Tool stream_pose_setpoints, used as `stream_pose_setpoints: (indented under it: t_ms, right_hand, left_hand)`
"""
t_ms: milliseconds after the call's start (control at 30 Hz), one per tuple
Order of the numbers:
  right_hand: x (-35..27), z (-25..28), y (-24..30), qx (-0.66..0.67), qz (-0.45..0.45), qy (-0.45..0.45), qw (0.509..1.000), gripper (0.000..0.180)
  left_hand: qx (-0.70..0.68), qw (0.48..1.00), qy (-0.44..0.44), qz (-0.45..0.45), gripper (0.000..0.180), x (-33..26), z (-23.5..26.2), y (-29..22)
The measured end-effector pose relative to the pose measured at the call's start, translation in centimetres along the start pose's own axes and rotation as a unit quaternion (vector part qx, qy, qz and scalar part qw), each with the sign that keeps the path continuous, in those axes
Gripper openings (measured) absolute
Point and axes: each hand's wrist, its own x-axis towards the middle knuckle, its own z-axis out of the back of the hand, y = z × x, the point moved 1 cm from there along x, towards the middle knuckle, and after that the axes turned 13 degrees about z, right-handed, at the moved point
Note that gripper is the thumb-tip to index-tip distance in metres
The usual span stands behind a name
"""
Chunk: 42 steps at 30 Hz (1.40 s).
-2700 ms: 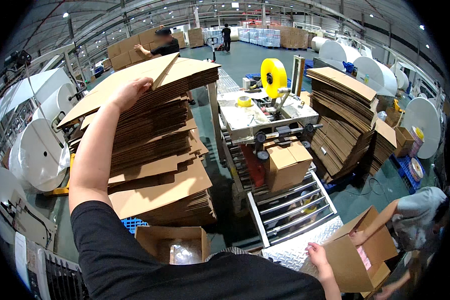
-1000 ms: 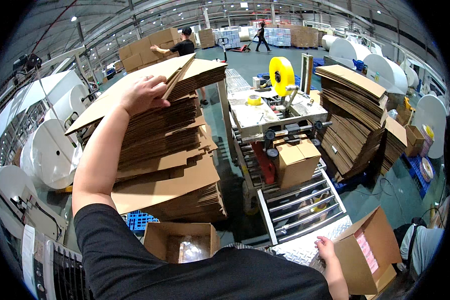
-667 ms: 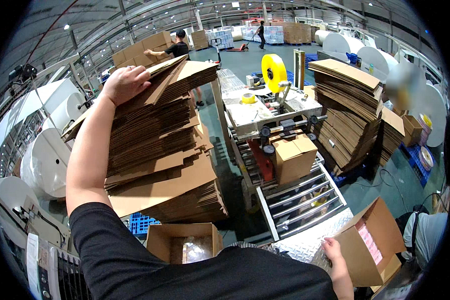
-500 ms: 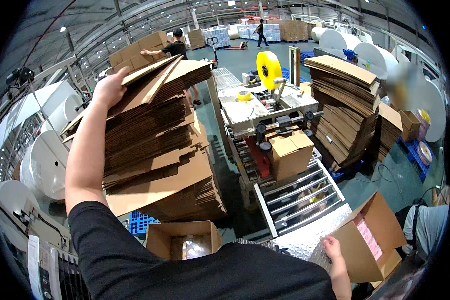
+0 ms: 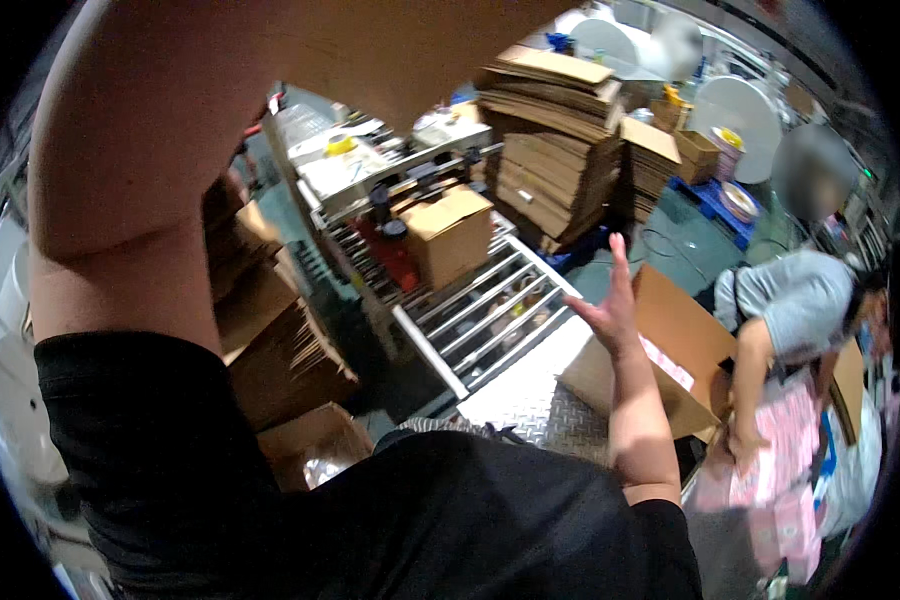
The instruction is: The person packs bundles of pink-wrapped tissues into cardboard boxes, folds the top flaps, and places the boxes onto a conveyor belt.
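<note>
Raised high on the left, my left forearm (image 5: pixel 120 240) reaches to a flattened cardboard box (image 5: pixel 400 50) that hangs across the top, close to the camera. The fingers of that hand are hidden, but the cardboard is held up at its end. My right hand (image 5: pixel 612 310) is in the air with fingers spread and nothing in it. Beside it stands an open carton (image 5: pixel 685 330) with pink packs inside, on a metal tread plate (image 5: pixel 560 415). Partly behind my left arm is the stack of flattened boxes (image 5: pixel 280 360).
A closed carton (image 5: pixel 450 235) sits at the taping machine (image 5: pixel 340 170), before a roller conveyor (image 5: pixel 500 310). Another stack of flattened boxes (image 5: pixel 555 180) stands beyond. On the right a co-worker (image 5: pixel 795 300) bends over pink packs (image 5: pixel 780 440). An open box (image 5: pixel 315 440) lies near my body.
My left arm has lifted a flattened box off the stack toward the camera. My right hand has risen from the tread plate and spread its fingers. The view has turned right.
</note>
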Motion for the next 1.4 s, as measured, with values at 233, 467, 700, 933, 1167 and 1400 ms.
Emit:
stream_pose_setpoints:
  t_ms: [233, 467, 700, 933, 1167, 1400]
  right_hand:
    - [-8.4, 7.5, 1.6, -0.095, -0.045, -0.149, 0.983, 0.097]
    - [-20.9, 12.4, 7.0, -0.06, -0.293, 0.015, 0.954, 0.029]
    - [-20.3, -4.2, -0.7, 0.016, -0.359, -0.048, 0.932, 0.03]
    - [-10.3, -16.4, -4.6, 0.073, -0.315, -0.103, 0.94, 0.026]
    - [-9.8, -14.2, -4.8, 0.047, -0.317, 0.028, 0.947, 0.042]
    - [-18.5, 11.7, 7.1, -0.145, -0.309, 0.177, 0.923, 0.03]
  left_hand:
    - [-0.381, 0.918, -0.051, 0.096, 0.035, 5.3, -1.0, -10.7]
    - [-0.628, 0.711, 0.086, 0.304, 0.034, -3.7, -11.4, -17.8]
    - [-0.635, 0.733, 0.119, 0.213, 0.036, -4.4, -16.0, -18.3]
    - [-0.483, 0.843, 0.068, 0.228, 0.032, -8.1, -23.5, -11.5]
    - [-0.585, 0.768, 0.096, 0.242, 0.025, -11.9, -27.8, -6.2]
    - [-0.614, 0.625, 0.221, 0.428, 0.034, -24.3, -23.2, -15.8]
